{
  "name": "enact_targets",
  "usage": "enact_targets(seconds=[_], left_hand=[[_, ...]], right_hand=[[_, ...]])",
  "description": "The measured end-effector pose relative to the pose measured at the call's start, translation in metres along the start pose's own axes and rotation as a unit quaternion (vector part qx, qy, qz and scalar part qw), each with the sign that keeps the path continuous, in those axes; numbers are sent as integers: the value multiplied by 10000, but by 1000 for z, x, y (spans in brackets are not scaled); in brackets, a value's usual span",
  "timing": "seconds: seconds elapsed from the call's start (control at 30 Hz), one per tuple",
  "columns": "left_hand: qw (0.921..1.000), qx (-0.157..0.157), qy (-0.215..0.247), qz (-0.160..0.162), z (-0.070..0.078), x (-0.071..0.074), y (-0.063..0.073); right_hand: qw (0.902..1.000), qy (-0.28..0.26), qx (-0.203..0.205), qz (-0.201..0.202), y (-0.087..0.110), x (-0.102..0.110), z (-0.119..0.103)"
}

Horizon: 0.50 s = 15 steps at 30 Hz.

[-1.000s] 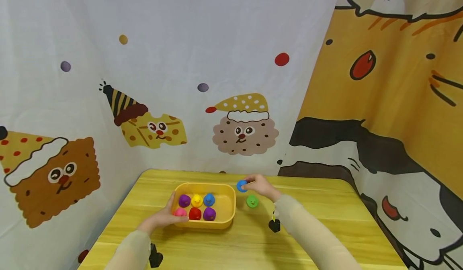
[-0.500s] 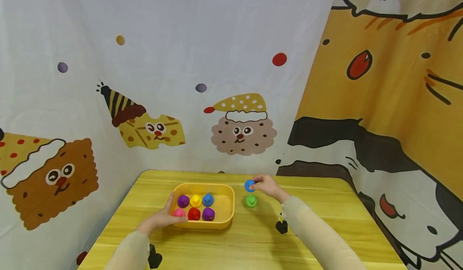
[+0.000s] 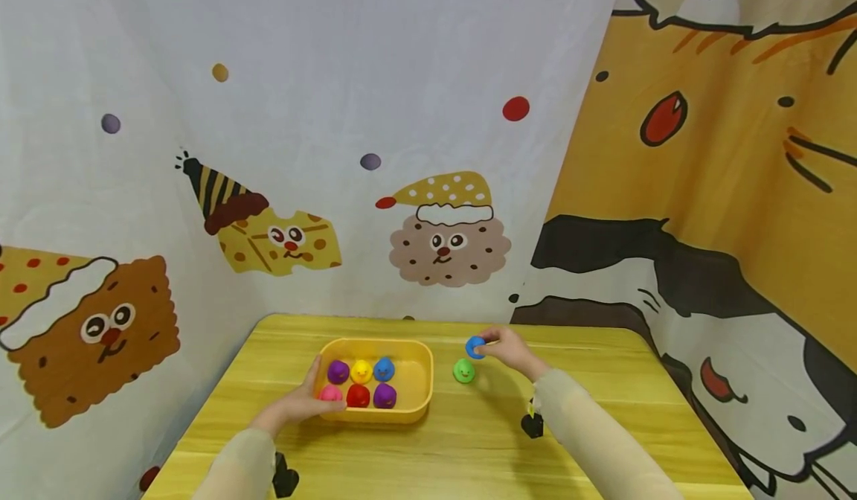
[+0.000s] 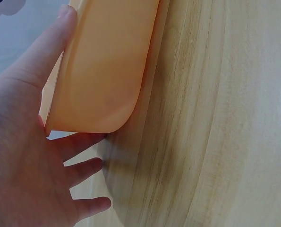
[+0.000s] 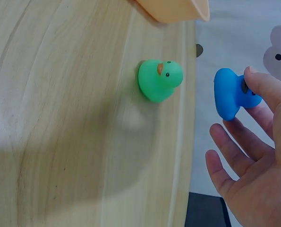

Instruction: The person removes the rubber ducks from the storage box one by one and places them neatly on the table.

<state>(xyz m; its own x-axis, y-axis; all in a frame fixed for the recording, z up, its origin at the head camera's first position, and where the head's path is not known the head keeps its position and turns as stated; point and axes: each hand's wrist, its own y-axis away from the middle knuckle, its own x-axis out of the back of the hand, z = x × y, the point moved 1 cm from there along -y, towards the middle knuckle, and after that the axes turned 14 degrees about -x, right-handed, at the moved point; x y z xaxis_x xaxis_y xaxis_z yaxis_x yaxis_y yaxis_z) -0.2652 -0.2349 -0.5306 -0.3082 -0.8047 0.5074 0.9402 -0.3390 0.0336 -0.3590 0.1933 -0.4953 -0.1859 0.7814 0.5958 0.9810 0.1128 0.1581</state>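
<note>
In the head view my left hand point(image 3: 294, 405) holds the left front corner of a yellow plastic tub point(image 3: 420, 411). Its thumb lies along the front rim, with the other fingers at the left end; in the left wrist view several fingers point(image 4: 86, 171) spread beside the tub's outer wall. My right hand point(image 3: 512, 350) pinches a blue rubber duck point(image 5: 227, 94) by its head, off the table and tilted. Just in front of it a green rubber duck point(image 3: 464, 371) stands on the table, right of the tub.
Inside the tub sit two purple ducks point(image 3: 384, 396), a yellow duck point(image 3: 361, 371), another blue duck point(image 3: 384, 369), a red duck point(image 3: 358, 396) and a pink duck point(image 3: 331, 393). A wooden table point(image 3: 428, 463) lies beneath, with a cartoon-printed cloth point(image 3: 428, 53) behind.
My right hand has carried the blue duck to the right, from near the tub's right end to behind the green duck. The left hand and tub stay in place.
</note>
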Motion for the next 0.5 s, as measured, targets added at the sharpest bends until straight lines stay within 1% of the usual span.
enact_targets(seconds=[0.1,0.27,0.43,0.5], left_hand=[[10000,0,43,-58,0,-1,0],[9999,51,120,-41,-3,-2,0],[9998,-24,170,-44,-4,-1,-1],[9998,-48,177,-74,-3,0,-1]], right_hand=[[10000,10,20,34,1,2,5],[10000,-30,-4,89,3,7,14],[9995,69,-103,299,2,10,21],[9994,96,-116,319,2,11,24]])
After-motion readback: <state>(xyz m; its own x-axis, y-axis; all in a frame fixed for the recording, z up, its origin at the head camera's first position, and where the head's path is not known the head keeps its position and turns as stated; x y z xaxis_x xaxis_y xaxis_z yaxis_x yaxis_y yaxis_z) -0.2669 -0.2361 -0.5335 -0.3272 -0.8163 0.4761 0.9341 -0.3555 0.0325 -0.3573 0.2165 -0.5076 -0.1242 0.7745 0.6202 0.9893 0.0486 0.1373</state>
